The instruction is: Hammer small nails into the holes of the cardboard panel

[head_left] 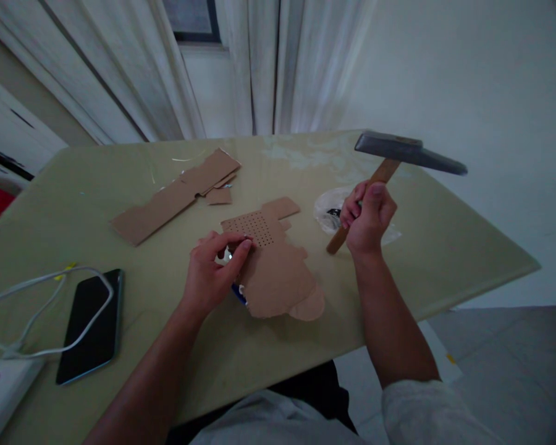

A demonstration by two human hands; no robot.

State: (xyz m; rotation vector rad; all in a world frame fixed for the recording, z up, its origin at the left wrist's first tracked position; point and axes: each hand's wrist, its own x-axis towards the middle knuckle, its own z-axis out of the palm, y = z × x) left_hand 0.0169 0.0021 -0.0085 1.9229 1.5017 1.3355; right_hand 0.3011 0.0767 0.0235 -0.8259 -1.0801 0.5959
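Hammer (pixel 410 154) raised at two o'clock, wooden handle clenched in right hand (pixel 368 219). Left hand (pixel 213 272) at centre, fingers pinched on something small and unclear at edge of perforated cardboard piece (pixel 273 266). Behind right hand, clear plastic bag (pixel 327 213) holding dark items. Phone (pixel 91 324) at eight o'clock; cardboard strip (pixel 176 194) at eleven.

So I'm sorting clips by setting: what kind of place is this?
Probably a room in a home used for hobby craft, not a workshop: white curtains behind a pale green table, a black smartphone lying on it, and cut brown cardboard pieces being worked with a wooden-handled hammer.
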